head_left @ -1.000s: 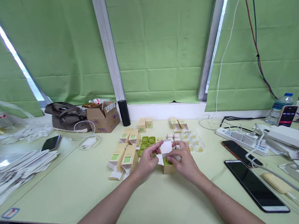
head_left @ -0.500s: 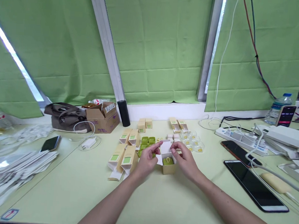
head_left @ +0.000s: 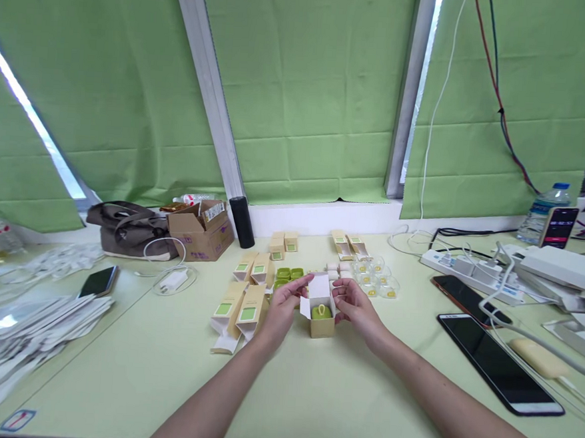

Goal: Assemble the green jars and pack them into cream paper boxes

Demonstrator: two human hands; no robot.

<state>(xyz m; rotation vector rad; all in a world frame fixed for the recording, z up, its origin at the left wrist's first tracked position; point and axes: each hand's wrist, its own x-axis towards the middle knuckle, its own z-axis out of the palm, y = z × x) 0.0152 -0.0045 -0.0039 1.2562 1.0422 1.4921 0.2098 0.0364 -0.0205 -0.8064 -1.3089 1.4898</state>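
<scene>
In the head view a small tan cardboard box stands on the table with its white-lined lid raised at the back. Inside sits a green case with a pale loop on top. My left hand has its thumb and fingers closed at the left flap and lid edge. From the other side my right hand holds the box's right side between curled fingers and thumb. Several green square cases lie just behind my left hand, partly hidden by it. Beyond my right hand are clear domed containers with yellow pieces.
Several tan boxes with green windows lie to the left, more at the back. On the right are a large phone, a dark phone, a power strip and cables. White paper strips cover the far left.
The small box has shifted slightly left and turned. My left hand's extended index finger has drawn in to the flap, and my right hand has lowered from above to the box's right side.
</scene>
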